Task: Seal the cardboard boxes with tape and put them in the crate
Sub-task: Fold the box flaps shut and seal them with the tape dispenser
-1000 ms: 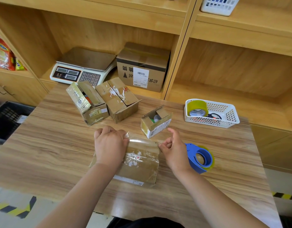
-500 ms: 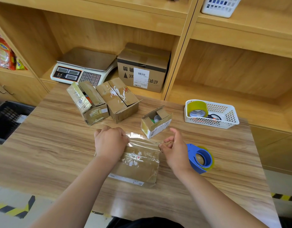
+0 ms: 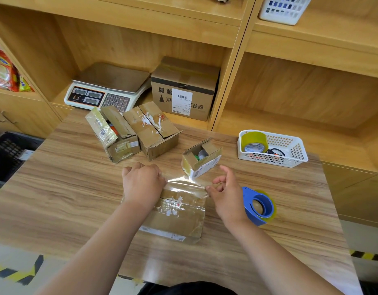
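- The left hand (image 3: 142, 184), fingers curled, holds one tape strip (image 3: 184, 181) end on the cardboard box (image 3: 175, 219).
- The right hand (image 3: 227, 195) pinches the other end.
- The tape dispenser (image 3: 259, 206) lies just right of it.

The flat brown box (image 3: 175, 218) lies right before me, its top glossy with clear tape, a fresh strip (image 3: 184, 182) stretched across its far edge. Three smaller boxes (image 3: 156, 135) stand at 11 to 12 o'clock, the blue tape dispenser (image 3: 259, 206) at 3, the black crate (image 3: 7, 156) at 9.
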